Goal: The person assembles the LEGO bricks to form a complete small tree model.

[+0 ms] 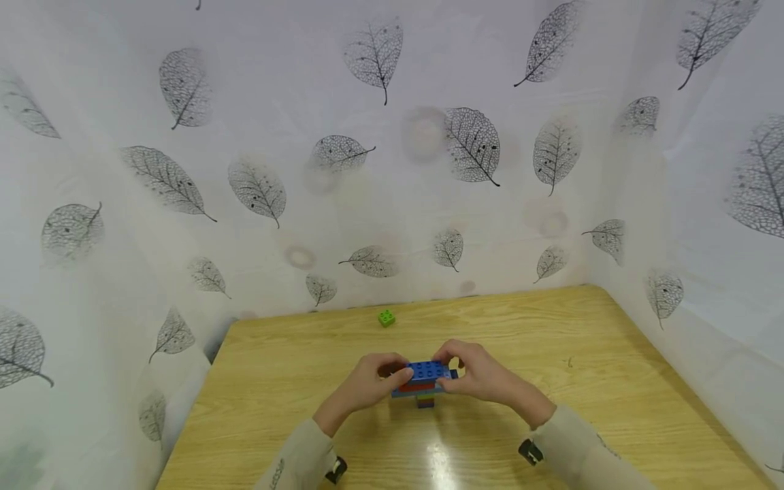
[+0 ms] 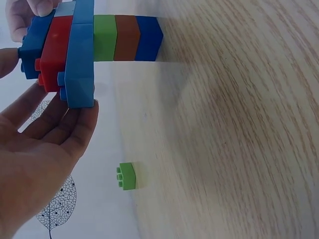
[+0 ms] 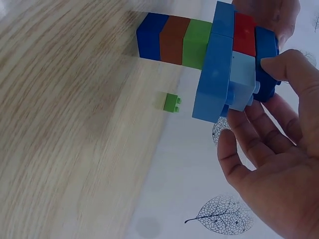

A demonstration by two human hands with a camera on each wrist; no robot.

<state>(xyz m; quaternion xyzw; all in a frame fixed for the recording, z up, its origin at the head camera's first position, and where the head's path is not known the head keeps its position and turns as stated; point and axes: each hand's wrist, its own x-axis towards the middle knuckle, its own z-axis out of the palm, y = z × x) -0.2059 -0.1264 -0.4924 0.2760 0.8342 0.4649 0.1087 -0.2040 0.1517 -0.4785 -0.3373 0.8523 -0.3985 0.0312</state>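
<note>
A toy-brick build stands on the table in front of me. Its narrow column stacks a dark blue brick (image 2: pixel 149 39), a brown brick (image 2: pixel 127 38) and a green brick (image 2: pixel 104 38). Wider medium-blue bricks (image 3: pixel 213 82) lie across the column, with a red brick (image 2: pixel 56 52) and a light blue brick (image 3: pixel 242 79) side by side above them. Topmost is a long blue brick (image 1: pixel 427 370), studs up. My left hand (image 1: pixel 372 381) grips its left end between thumb and fingers. At the right end, my right hand (image 1: pixel 480 374) pinches the same brick, thumb in front.
A loose green brick (image 1: pixel 386 318) lies near the back edge of the wooden table (image 1: pixel 294 361). Behind and beside the table hangs a white curtain (image 1: pixel 380 204) printed with dark leaves.
</note>
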